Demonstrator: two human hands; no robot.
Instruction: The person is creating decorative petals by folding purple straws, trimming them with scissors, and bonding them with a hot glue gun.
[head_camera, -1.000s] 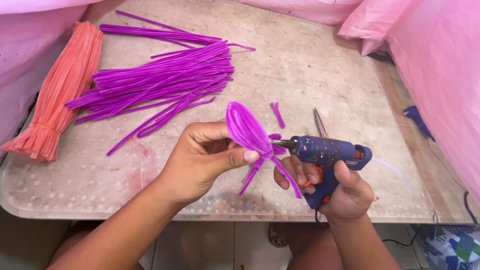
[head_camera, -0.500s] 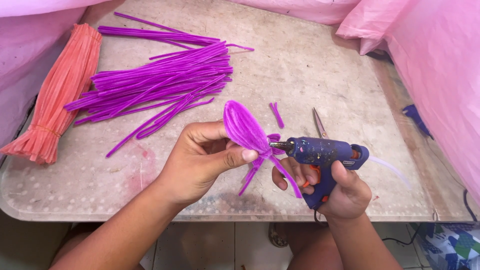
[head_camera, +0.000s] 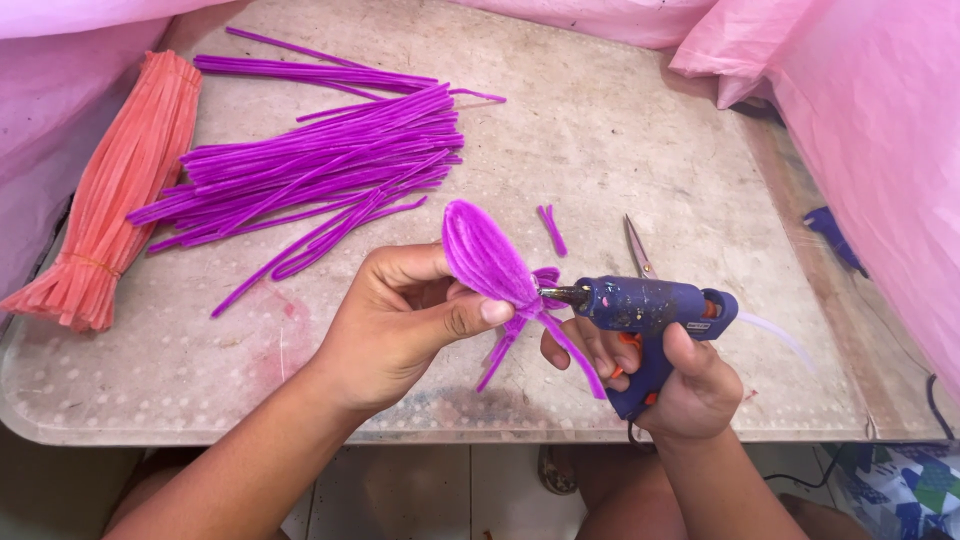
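Worn table (head_camera: 640, 130), left hand (head_camera: 400, 325) pinching purple petal (head_camera: 485, 255), right hand (head_camera: 680, 385) gripping glue gun (head_camera: 650, 310)

No packages, labels, signs or screens are visible.

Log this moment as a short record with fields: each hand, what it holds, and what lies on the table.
left hand: pinches a purple pipe-cleaner petal between thumb and fingers, loose stems hanging below
right hand: grips a dark blue glue gun, nozzle at the petal's base
table: worn, pale, speckled top
far left: bundle of orange pipe cleaners, tied near one end
centre left: loose pile of purple pipe cleaners
near the gun: scissors, partly hidden; short purple offcut
surround: pink sheeting
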